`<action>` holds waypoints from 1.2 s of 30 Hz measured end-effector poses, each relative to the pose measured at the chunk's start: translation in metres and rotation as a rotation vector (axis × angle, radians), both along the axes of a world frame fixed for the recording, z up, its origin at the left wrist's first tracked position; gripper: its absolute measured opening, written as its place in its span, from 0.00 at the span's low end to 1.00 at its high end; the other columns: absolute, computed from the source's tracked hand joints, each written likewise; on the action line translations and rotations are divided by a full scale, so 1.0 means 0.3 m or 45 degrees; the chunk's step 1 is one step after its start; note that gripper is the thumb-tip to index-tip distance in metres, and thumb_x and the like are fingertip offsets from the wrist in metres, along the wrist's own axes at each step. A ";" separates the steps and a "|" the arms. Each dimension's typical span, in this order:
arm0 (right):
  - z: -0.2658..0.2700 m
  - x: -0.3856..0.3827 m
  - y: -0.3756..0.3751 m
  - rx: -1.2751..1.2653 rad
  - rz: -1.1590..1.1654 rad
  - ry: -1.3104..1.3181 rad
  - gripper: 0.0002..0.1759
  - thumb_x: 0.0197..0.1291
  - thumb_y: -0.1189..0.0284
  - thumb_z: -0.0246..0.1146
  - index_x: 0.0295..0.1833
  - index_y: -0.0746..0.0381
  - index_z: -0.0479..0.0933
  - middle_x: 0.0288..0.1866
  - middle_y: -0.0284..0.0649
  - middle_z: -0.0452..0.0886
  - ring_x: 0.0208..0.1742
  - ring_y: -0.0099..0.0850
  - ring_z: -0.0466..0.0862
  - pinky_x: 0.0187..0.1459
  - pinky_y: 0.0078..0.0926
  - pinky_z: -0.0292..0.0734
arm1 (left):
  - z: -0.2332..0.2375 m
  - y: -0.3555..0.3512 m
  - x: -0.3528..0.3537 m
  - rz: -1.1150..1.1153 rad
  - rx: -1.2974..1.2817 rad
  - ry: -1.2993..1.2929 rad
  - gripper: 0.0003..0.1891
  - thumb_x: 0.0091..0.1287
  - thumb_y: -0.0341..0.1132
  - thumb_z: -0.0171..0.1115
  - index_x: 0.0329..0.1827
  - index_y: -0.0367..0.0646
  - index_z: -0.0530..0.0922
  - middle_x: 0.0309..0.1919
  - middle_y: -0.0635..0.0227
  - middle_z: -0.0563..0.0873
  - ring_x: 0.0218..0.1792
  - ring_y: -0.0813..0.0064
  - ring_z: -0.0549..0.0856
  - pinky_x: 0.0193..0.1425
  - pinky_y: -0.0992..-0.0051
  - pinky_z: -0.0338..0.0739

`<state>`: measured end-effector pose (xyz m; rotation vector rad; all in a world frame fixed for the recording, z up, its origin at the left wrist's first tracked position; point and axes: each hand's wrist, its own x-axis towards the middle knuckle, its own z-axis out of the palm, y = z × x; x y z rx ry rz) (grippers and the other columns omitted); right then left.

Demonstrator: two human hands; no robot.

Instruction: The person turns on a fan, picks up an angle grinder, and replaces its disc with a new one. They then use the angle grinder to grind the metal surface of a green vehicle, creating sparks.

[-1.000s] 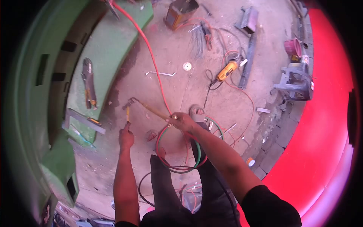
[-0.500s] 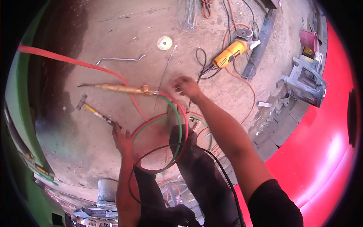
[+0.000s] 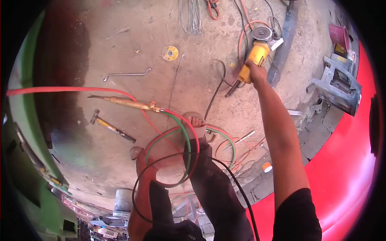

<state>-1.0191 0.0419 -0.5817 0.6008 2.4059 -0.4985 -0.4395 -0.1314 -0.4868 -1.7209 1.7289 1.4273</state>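
Observation:
My right hand (image 3: 256, 73) is wrapped round the yellow body of an angle grinder (image 3: 258, 52), whose disc points away from me. My left hand (image 3: 145, 165) is low near my left knee, beside the looped red and green hoses (image 3: 185, 134); its fingers are blurred and hard to make out. A brass cutting torch (image 3: 128, 103) lies on the floor, joined to those hoses. Nearer my left foot lies a hammer (image 3: 114, 127) with a yellow and black handle.
A wrench (image 3: 128, 74) and a yellow disc (image 3: 170, 53) lie on the concrete. Wire (image 3: 191, 18) is bundled at the top. A metal beam (image 3: 284, 42), grey stand (image 3: 337, 84) and pink bucket (image 3: 339, 36) are at the right. An orange-and-white roll (image 3: 267, 167) sits lower right.
My right hand has moved up and right and taken hold of the grinder. My left hand has drawn back from the hammer's handle end toward my knee. The view has shifted slightly.

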 end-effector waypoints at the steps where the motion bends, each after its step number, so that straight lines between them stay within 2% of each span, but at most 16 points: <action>1: 0.037 0.001 0.071 -0.038 0.077 -0.017 0.35 0.51 0.52 0.73 0.50 0.76 0.82 0.43 0.47 0.87 0.38 0.37 0.88 0.37 0.33 0.82 | 0.099 -0.022 -0.021 -0.142 0.017 -0.029 0.31 0.68 0.30 0.63 0.75 0.36 0.67 0.62 0.40 0.79 0.65 0.44 0.79 0.67 0.55 0.74; 6: 0.433 -0.012 0.218 0.030 0.396 -0.404 0.29 0.56 0.52 0.70 0.48 0.69 0.86 0.39 0.46 0.88 0.36 0.35 0.88 0.36 0.33 0.81 | 0.367 -0.054 0.057 -0.357 -0.047 -0.144 0.27 0.71 0.35 0.62 0.72 0.38 0.72 0.54 0.43 0.84 0.57 0.47 0.85 0.61 0.57 0.79; 7: 0.541 0.028 0.229 -0.057 0.529 -0.435 0.28 0.55 0.52 0.70 0.47 0.68 0.86 0.40 0.48 0.89 0.38 0.37 0.89 0.37 0.35 0.81 | 0.480 -0.069 0.012 -0.308 0.098 -0.242 0.26 0.71 0.36 0.62 0.71 0.40 0.73 0.52 0.45 0.86 0.55 0.48 0.86 0.59 0.57 0.80; 8: 0.584 0.067 0.287 0.099 0.618 -0.516 0.29 0.54 0.51 0.70 0.46 0.68 0.87 0.40 0.50 0.89 0.39 0.37 0.90 0.39 0.36 0.82 | 0.574 -0.073 -0.013 -0.251 0.240 -0.338 0.25 0.71 0.37 0.62 0.71 0.42 0.73 0.50 0.47 0.87 0.53 0.49 0.87 0.57 0.57 0.81; 9: 0.689 0.130 0.287 0.116 0.769 -0.480 0.30 0.52 0.50 0.70 0.45 0.69 0.87 0.38 0.51 0.89 0.40 0.38 0.90 0.42 0.38 0.83 | 0.620 -0.052 0.019 -0.304 0.167 -0.329 0.24 0.71 0.38 0.64 0.69 0.44 0.75 0.45 0.51 0.89 0.49 0.49 0.89 0.54 0.56 0.82; 11: 0.894 0.286 0.296 0.056 0.706 -0.424 0.33 0.51 0.47 0.71 0.44 0.71 0.86 0.37 0.53 0.89 0.42 0.45 0.90 0.46 0.41 0.83 | 0.730 -0.020 0.054 -0.285 0.159 -0.221 0.24 0.70 0.39 0.64 0.68 0.45 0.76 0.45 0.50 0.89 0.50 0.48 0.89 0.54 0.55 0.82; 12: 0.897 0.367 0.396 0.096 0.771 -0.334 0.35 0.51 0.48 0.72 0.48 0.71 0.83 0.39 0.56 0.88 0.44 0.49 0.90 0.46 0.43 0.83 | 0.786 0.000 0.067 -0.295 0.141 -0.162 0.23 0.70 0.40 0.64 0.68 0.46 0.76 0.45 0.50 0.90 0.49 0.47 0.88 0.53 0.55 0.82; 14: 1.093 0.546 0.405 0.072 0.782 -0.123 0.34 0.51 0.55 0.74 0.55 0.70 0.79 0.42 0.57 0.87 0.46 0.53 0.89 0.47 0.45 0.83 | 0.901 0.018 0.050 -0.290 0.164 -0.117 0.21 0.70 0.42 0.64 0.64 0.49 0.78 0.45 0.49 0.89 0.48 0.43 0.88 0.52 0.53 0.82; 15: 1.235 0.627 0.362 -0.014 0.742 -0.002 0.34 0.51 0.58 0.74 0.58 0.69 0.77 0.42 0.57 0.87 0.45 0.54 0.89 0.47 0.46 0.83 | 0.917 0.046 0.083 -0.338 0.037 -0.016 0.22 0.69 0.40 0.68 0.65 0.47 0.79 0.37 0.54 0.90 0.40 0.57 0.91 0.47 0.62 0.84; 21: 1.649 0.929 0.217 -0.245 0.516 0.422 0.35 0.52 0.68 0.74 0.65 0.65 0.72 0.51 0.54 0.85 0.52 0.50 0.87 0.53 0.42 0.81 | 1.124 -0.002 0.100 -0.411 -0.118 0.141 0.22 0.69 0.39 0.67 0.66 0.47 0.79 0.37 0.51 0.90 0.40 0.53 0.90 0.47 0.60 0.83; 22: 1.684 0.934 0.192 -0.333 0.520 0.571 0.35 0.52 0.70 0.74 0.66 0.64 0.72 0.53 0.53 0.83 0.54 0.49 0.86 0.55 0.41 0.80 | 1.169 -0.025 0.100 -0.367 -0.250 0.409 0.21 0.70 0.39 0.65 0.65 0.45 0.79 0.37 0.51 0.89 0.40 0.55 0.90 0.46 0.60 0.83; 26: 1.904 0.923 0.057 -0.482 0.617 0.926 0.37 0.52 0.73 0.74 0.68 0.63 0.69 0.57 0.51 0.82 0.57 0.46 0.85 0.57 0.39 0.79 | 1.411 -0.195 -0.088 -0.272 -0.162 0.387 0.22 0.71 0.40 0.65 0.66 0.43 0.79 0.41 0.53 0.90 0.44 0.60 0.91 0.51 0.65 0.83; 28: 2.052 0.888 -0.040 -0.586 0.666 1.059 0.37 0.53 0.73 0.75 0.68 0.63 0.69 0.57 0.51 0.82 0.57 0.44 0.85 0.58 0.37 0.79 | 1.506 -0.242 -0.201 -0.448 -0.266 0.605 0.23 0.73 0.41 0.63 0.68 0.40 0.78 0.52 0.49 0.88 0.54 0.56 0.88 0.60 0.63 0.81; 31: 2.208 0.896 -0.109 -0.624 0.784 1.239 0.39 0.51 0.74 0.77 0.68 0.62 0.69 0.57 0.47 0.81 0.57 0.38 0.85 0.59 0.33 0.79 | 1.729 -0.248 -0.419 -0.521 -0.174 0.952 0.24 0.73 0.39 0.64 0.69 0.38 0.76 0.54 0.54 0.88 0.57 0.66 0.88 0.61 0.67 0.80; 34: 2.426 0.975 -0.174 -0.734 0.717 1.131 0.38 0.51 0.72 0.77 0.67 0.63 0.70 0.56 0.51 0.83 0.54 0.46 0.86 0.55 0.38 0.82 | 1.936 -0.201 -0.552 -0.521 -0.029 1.364 0.29 0.73 0.41 0.65 0.72 0.34 0.71 0.61 0.51 0.84 0.63 0.62 0.83 0.67 0.63 0.76; 36: 2.509 1.040 -0.201 -0.821 0.953 1.416 0.40 0.47 0.71 0.79 0.67 0.63 0.70 0.56 0.51 0.83 0.51 0.50 0.87 0.53 0.42 0.83 | 2.089 -0.178 -0.592 -0.498 0.066 1.541 0.29 0.73 0.40 0.65 0.71 0.33 0.70 0.60 0.52 0.83 0.64 0.62 0.82 0.68 0.63 0.75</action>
